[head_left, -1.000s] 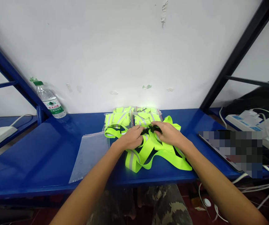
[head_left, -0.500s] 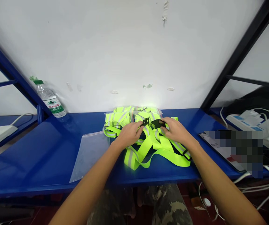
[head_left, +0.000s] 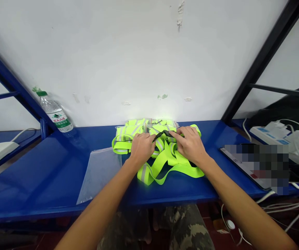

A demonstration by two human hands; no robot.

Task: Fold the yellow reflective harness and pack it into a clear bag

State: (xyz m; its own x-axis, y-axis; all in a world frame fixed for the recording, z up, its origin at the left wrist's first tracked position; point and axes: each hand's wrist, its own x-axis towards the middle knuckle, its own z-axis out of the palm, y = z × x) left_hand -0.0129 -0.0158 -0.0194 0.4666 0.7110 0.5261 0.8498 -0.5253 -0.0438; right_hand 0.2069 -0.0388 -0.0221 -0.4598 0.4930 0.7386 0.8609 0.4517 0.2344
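Between my hands is a black plastic buckle on a neon-yellow reflective vest made of straps with silver stripes. My left hand is closed on the buckle's left end. My right hand is closed on its right end, and the two black pieces meet in the middle. Loose straps hang in loops toward the front of the blue table. Behind the hands lie clear bags with more folded yellow straps. An open-looking clear zip bag lies flat left of my left hand.
A water bottle with a green cap stands at the back left of the blue table. On the right lies a tablet-like device, partly blurred. White cables and power strips are beyond it. A white wall closes off the back.
My hands have come closer together, and the two black buckle pieces, apart before, now meet. My right hand has turned over its piece. The strap loops have shifted slightly.
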